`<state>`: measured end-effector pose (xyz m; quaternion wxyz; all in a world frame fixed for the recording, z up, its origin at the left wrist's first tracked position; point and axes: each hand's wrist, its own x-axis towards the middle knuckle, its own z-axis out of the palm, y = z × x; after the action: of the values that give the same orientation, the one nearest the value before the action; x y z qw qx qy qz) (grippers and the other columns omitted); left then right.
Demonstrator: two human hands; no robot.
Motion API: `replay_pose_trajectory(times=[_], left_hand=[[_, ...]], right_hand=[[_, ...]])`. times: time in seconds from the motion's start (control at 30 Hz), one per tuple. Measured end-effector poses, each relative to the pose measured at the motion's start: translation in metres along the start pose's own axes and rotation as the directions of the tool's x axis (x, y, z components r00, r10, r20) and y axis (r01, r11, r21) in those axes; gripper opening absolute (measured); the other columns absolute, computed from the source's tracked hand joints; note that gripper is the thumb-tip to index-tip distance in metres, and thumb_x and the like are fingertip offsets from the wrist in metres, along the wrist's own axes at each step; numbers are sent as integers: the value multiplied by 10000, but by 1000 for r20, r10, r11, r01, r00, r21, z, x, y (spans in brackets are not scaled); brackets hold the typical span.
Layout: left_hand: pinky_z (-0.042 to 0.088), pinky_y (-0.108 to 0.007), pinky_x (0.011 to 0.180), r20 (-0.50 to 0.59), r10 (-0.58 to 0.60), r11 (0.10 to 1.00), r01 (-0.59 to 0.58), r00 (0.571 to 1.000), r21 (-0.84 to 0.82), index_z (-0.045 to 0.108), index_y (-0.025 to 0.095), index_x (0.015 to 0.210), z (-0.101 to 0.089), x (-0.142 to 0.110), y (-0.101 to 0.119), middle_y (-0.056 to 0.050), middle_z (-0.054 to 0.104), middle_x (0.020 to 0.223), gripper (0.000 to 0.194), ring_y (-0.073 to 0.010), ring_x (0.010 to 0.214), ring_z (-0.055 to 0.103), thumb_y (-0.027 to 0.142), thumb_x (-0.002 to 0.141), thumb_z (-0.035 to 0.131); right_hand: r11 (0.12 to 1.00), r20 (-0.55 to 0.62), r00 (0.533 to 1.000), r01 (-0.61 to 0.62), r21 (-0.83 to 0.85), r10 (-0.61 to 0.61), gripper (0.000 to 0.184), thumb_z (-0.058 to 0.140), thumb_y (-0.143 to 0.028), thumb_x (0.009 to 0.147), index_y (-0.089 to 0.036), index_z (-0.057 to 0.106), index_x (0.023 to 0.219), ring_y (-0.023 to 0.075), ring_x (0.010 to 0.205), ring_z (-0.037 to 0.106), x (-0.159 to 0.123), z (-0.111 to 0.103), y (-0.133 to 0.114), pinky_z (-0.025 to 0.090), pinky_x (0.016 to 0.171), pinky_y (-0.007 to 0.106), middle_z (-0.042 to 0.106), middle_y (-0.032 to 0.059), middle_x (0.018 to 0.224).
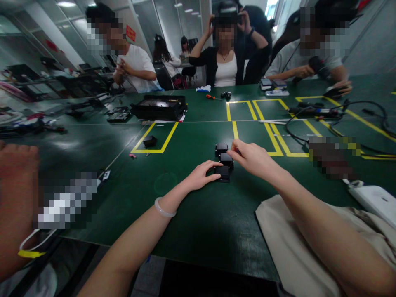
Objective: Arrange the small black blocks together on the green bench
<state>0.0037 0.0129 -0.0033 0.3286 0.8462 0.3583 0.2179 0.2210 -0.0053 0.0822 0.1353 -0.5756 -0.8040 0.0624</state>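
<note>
Positioning step, I judge — my left hand (202,175), thumb and fingers parted, at the surface's (198,225) nearest black block (223,174), my right hand's (251,156) grip by the middle block (225,158) unclear — next calling for steady fingertips.

This looks like a shared workshop, probably for electronics, set in an office-like room; a long green worktable (192,231) is marked out with rectangles of yellow tape (170,137); on it lie an orange-handled screwdriver (211,97), a black casing (159,109) and loose black cables; several people sit or stand around it; behind are glass partitions (168,27), a black chair (163,76) and ceiling lights (66,4).
</note>
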Motion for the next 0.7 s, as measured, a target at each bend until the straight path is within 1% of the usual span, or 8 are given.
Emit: replay_pose_trajectory(times=[0.1, 0.2, 0.27, 0.37, 0.43, 0.5, 0.63, 0.7], left_hand=[[440, -348, 890, 6, -4, 1000, 4, 1000, 0, 529, 257, 1261, 0, 0, 0, -58, 574, 1139, 397, -228, 1045, 547, 407, 893, 543], [437, -349, 891, 9, -4, 1000, 4, 1000, 1, 528, 255, 1263, 0, 0, 0, -59, 576, 1129, 404, -227, 1040, 548, 413, 892, 546], [438, -343, 887, 8, -1, 1000, 1, 1000, 2, 528, 257, 1264, -1, 0, 0, -58, 576, 1124, 404, -224, 1034, 550, 413, 892, 548], [439, -331, 879, 3, 10, 1000, -10, 1000, -2, 527, 259, 1263, 0, 0, -1, -56, 574, 1128, 396, -219, 1034, 550, 412, 898, 542], [438, -330, 884, -1, 18, 1000, -18, 1000, -7, 526, 257, 1264, 0, 0, -1, -56, 571, 1134, 396, -218, 1043, 547, 412, 900, 540], [437, -330, 886, -5, 20, 1000, -20, 1000, -8, 526, 257, 1263, 0, -1, -1, -55, 570, 1135, 395, -218, 1047, 546, 410, 899, 542], [440, -328, 879, -5, 14, 1000, -14, 1000, -4, 529, 259, 1258, 0, -1, 0, -51, 569, 1131, 391, -216, 1043, 547, 414, 899, 541], [443, -327, 873, -1, 8, 1000, -8, 1000, -2, 528, 258, 1257, 0, 0, 0, -54, 568, 1132, 391, -217, 1042, 546, 416, 900, 538]], right_hand=[[999, -9, 999, -32, -41, 31, 256, 313, -413, 949, -233, 494, 951, 193, 664, 563, 0, 0, -1, 237, 527, 268, 632, 39, 751], [999, 1, 1000, -26, -24, 26, 220, 305, -347, 948, -225, 470, 1027, 188, 643, 554, -1, -3, -1, 249, 528, 270, 640, 42, 780], [1000, 8, 1000, -22, -9, 22, 207, 316, -329, 939, -224, 463, 1040, 186, 639, 550, -1, -4, 0, 254, 527, 272, 643, 43, 795], [1000, -7, 1000, -24, -5, 24, 194, 346, -364, 931, -238, 472, 1008, 192, 655, 554, 0, -3, 1, 248, 525, 271, 641, 33, 785], [999, -21, 999, -32, -29, 31, 222, 358, -423, 928, -243, 485, 957, 200, 663, 556, 0, -1, 2, 237, 521, 271, 634, 30, 758], [998, -22, 999, -33, -53, 31, 234, 352, -430, 930, -241, 491, 925, 202, 661, 555, 1, -1, 3, 230, 519, 272, 627, 32, 737], [999, 35, 999, 34, 21, -34, 185, 340, -338, 930, -236, 466, 1020, 181, 642, 549, 0, -2, 3, 249, 526, 268, 635, 26, 759], [998, 41, 999, 33, 54, -36, 193, 348, -326, 924, -234, 453, 1057, 177, 641, 549, 0, -3, 2, 256, 528, 266, 642, 25, 777]])
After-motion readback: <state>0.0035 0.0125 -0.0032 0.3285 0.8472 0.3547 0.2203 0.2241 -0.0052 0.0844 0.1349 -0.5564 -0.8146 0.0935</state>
